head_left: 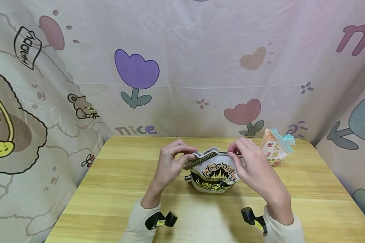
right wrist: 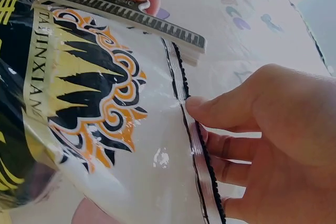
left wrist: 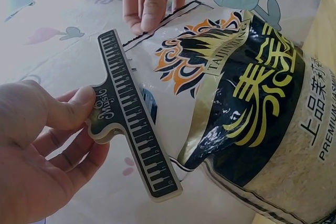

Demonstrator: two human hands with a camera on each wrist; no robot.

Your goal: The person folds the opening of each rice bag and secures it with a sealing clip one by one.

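On the table a clear-and-black bag of rice (head_left: 214, 184) stands upright, with an orange and black emblem on its upper front. My left hand (head_left: 169, 163) pinches the handle of a black bag clip (left wrist: 140, 124) printed with piano keys and "Music". The clip lies slantwise across the bag's top left part; whether its jaws grip the film cannot be told. Thumb and fingers of my right hand (right wrist: 273, 129) pinch the bag's dark-striped top edge (right wrist: 181, 85) near its right end. That edge is held up between both hands.
At the back right of the wooden table (head_left: 109, 199) stands a small orange-and-white packet (head_left: 273, 150) with a light blue clip (head_left: 284, 140) on its top. A printed cloth (head_left: 182, 67) hangs behind the table and at both sides.
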